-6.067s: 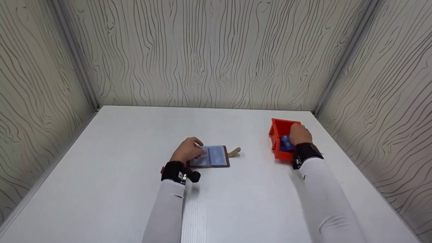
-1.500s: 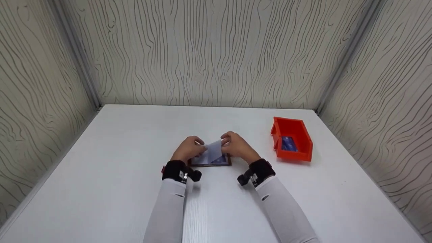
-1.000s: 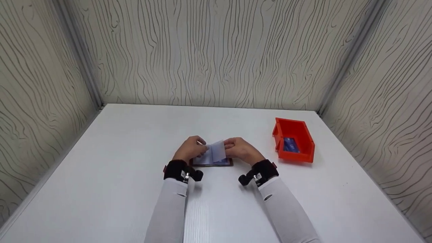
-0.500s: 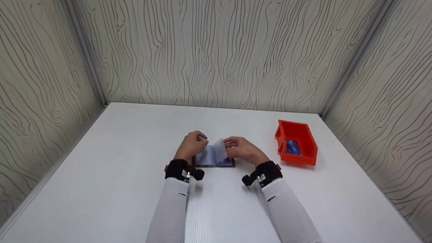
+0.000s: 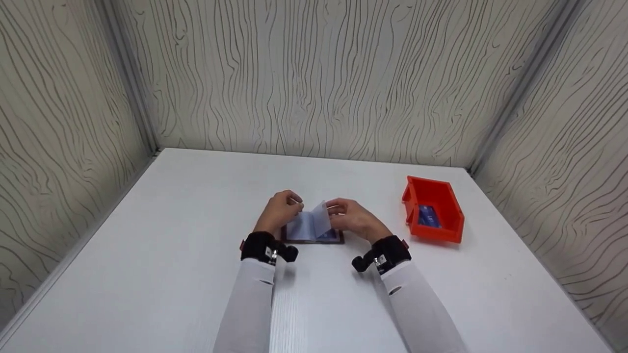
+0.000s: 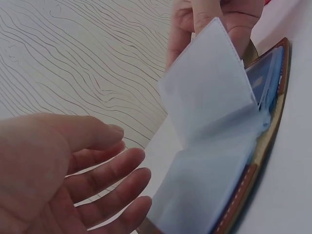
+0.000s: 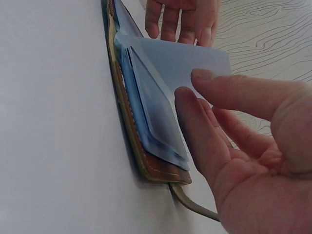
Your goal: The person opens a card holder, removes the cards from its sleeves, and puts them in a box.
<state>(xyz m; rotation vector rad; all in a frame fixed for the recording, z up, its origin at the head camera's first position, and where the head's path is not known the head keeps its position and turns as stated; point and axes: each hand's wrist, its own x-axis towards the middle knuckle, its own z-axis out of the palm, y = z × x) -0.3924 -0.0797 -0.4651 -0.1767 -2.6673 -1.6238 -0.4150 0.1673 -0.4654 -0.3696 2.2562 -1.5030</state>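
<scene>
A brown leather card holder (image 5: 314, 241) with stitched edges lies spread on the table, its clear plastic sleeves showing. One sleeve page (image 6: 209, 78) stands raised between my hands. Behind it my right hand (image 5: 355, 218) has the thumb close against the page, fingers loosely bent. A dark blue card (image 7: 153, 105) sits in the sleeves on the holder's right half, beside the right fingertips. To the left, my left hand (image 5: 279, 211) hovers by the left half with relaxed, spread fingers and nothing in its grasp. The strap (image 7: 195, 207) trails from the holder's right side.
A red plastic bin (image 5: 436, 234) stands to the right on the white table (image 5: 196, 284), with a blue card (image 5: 429, 216) inside. Wood-patterned panels (image 5: 314, 78) enclose the table at the back and both sides.
The right hand has come from the red bin to the card holder, where a blue card now shows. The sleeve page has been raised, and the left hand has drawn slightly back from the left page.
</scene>
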